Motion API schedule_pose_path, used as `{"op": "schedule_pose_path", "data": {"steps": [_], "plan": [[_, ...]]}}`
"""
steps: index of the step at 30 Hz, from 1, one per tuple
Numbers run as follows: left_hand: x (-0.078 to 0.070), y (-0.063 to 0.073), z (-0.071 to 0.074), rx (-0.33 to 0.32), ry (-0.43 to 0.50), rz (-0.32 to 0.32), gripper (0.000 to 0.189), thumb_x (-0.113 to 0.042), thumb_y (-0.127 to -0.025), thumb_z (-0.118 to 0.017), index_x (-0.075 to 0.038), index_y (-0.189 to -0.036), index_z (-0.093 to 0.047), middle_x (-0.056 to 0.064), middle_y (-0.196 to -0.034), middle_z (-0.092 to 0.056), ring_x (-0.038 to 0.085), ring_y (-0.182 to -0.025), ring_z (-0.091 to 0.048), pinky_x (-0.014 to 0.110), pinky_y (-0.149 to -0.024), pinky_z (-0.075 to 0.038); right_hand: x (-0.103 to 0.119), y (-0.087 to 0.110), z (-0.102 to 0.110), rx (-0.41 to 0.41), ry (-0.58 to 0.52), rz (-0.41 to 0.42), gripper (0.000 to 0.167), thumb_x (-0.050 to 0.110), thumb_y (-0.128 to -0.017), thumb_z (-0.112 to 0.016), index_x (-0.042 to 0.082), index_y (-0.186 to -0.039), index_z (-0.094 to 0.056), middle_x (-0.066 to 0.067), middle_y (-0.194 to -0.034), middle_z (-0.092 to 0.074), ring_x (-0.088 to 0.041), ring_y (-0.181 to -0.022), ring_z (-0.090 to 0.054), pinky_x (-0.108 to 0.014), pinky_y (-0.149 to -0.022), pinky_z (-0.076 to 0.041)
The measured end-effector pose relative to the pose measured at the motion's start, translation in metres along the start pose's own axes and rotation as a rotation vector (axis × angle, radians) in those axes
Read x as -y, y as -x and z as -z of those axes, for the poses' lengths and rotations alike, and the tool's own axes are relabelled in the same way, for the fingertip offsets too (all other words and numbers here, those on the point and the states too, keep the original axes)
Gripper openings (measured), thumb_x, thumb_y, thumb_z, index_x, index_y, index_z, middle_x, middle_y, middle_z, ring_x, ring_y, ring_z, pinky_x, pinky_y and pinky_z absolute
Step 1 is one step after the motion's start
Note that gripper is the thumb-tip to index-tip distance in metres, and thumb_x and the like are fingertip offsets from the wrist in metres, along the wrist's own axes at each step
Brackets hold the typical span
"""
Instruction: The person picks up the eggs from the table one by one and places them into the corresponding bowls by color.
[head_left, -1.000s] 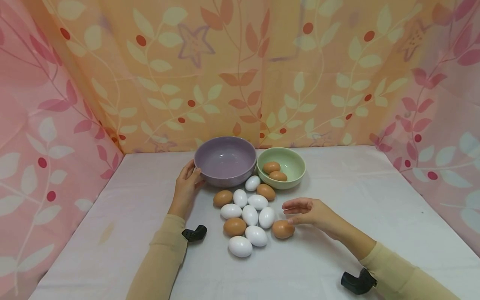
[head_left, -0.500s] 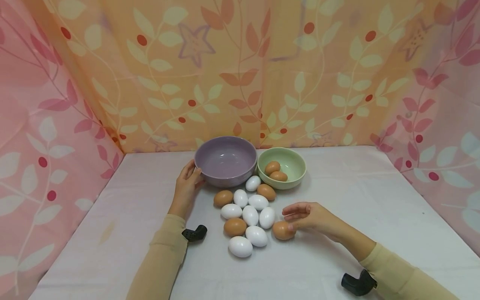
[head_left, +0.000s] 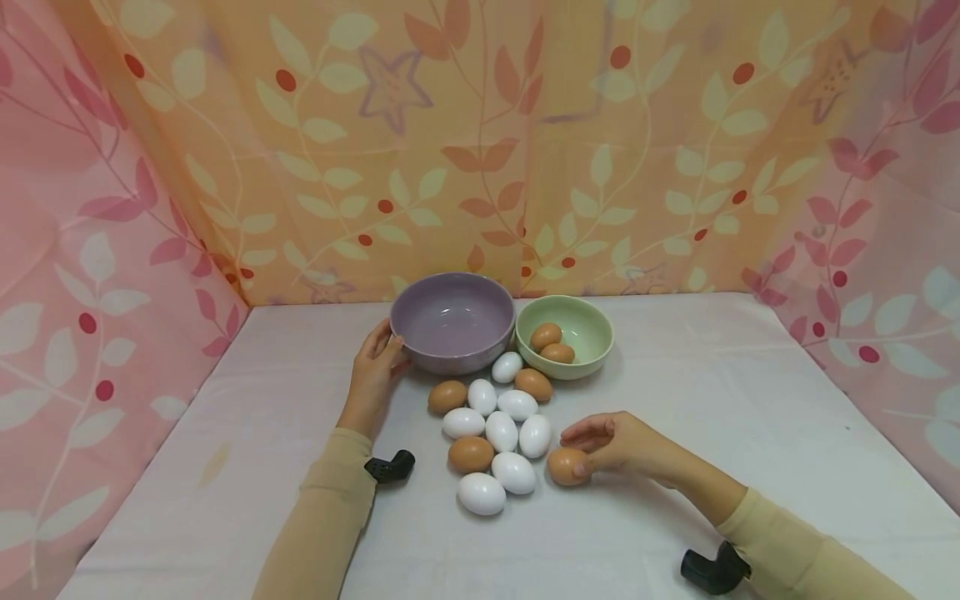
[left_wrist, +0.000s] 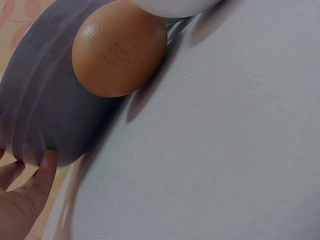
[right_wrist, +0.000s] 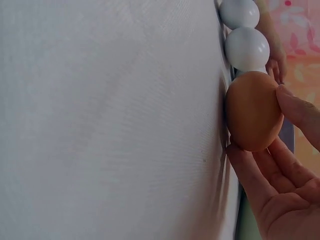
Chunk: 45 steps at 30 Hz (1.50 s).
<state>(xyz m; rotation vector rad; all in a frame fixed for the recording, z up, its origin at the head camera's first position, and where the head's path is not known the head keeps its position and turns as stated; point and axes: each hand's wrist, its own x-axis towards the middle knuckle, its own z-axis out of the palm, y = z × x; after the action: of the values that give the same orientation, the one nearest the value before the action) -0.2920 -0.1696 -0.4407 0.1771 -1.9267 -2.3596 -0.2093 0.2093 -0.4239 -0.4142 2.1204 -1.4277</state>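
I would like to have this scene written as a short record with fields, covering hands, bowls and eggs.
Left hand: touches the side of the purple bowl
Right hand: pinches a brown egg between thumb and fingers
Green bowl: right of the purple bowl, with two brown eggs inside
Loose on the cloth: eight white eggs, three other brown eggs
Backdrop: patterned fabric, orange and pink

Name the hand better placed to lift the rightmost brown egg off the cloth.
Right, I'd judge: the right hand has its thumb and fingers around that brown egg, while the left hand touches the purple bowl, farther off.
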Motion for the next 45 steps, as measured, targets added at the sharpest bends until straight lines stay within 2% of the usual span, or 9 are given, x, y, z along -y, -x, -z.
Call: {"op": "schedule_pose_path", "data": {"steps": [17,25,34,39,45], "plan": [[0.0,0.0,0.0,0.0,0.003,-0.001,0.058,-0.019,-0.104,-0.052,-0.014,-0.157,-0.028,0.004,-0.165,-0.025,0.02,-0.145,-0.036,0.047,-0.112,-0.041,0.004,0.001,0.002,-0.039,0.083,-0.033,0.045,0.024,-0.078,-0.085,0.001,-0.115,-0.073,-0.008,-0.106,-0.076,-0.009,-0.093,-0.067,-0.024,-0.077,-0.056],[0.0,0.003,-0.001,-0.007,-0.01,-0.001,0.057,-0.019,-0.104,-0.052,-0.015,-0.157,-0.029,0.004,-0.165,-0.025,0.02,-0.145,-0.037,0.047,-0.11,-0.042,0.024,0.0,0.017,-0.059,0.093,0.009,0.044,0.024,-0.082,-0.08,0.0,-0.118,-0.071,-0.008,-0.109,-0.076,-0.013,-0.095,-0.07,-0.024,-0.084,-0.055],[0.0,0.002,-0.002,-0.004,0.018,0.003,0.058,-0.018,-0.104,-0.053,-0.014,-0.157,-0.029,0.005,-0.165,-0.026,0.021,-0.144,-0.038,0.048,-0.112,-0.041,0.047,-0.014,0.04,-0.163,0.144,0.003,0.048,0.033,-0.085,-0.079,0.006,-0.123,-0.07,-0.005,-0.113,-0.075,-0.014,-0.105,-0.066,-0.036,-0.094,-0.055],[0.0,0.002,-0.001,-0.001,0.008,-0.005,0.058,-0.018,-0.104,-0.052,-0.013,-0.157,-0.029,0.005,-0.165,-0.026,0.021,-0.143,-0.038,0.048,-0.111,-0.041,0.057,-0.024,0.047,-0.225,0.118,-0.018,0.054,0.033,-0.084,-0.08,0.002,-0.126,-0.067,-0.007,-0.118,-0.073,-0.013,-0.106,-0.067,-0.035,-0.094,-0.056],[-0.002,0.003,-0.001,-0.008,0.007,0.005,0.058,-0.019,-0.104,-0.052,-0.015,-0.157,-0.029,0.003,-0.165,-0.027,0.021,-0.141,-0.042,0.046,-0.111,-0.042,0.068,-0.036,0.054,-0.273,0.113,-0.022,0.057,0.033,-0.086,-0.078,0.0,-0.131,-0.063,-0.014,-0.131,-0.066,-0.013,-0.112,-0.065,-0.034,-0.098,-0.055]]}}
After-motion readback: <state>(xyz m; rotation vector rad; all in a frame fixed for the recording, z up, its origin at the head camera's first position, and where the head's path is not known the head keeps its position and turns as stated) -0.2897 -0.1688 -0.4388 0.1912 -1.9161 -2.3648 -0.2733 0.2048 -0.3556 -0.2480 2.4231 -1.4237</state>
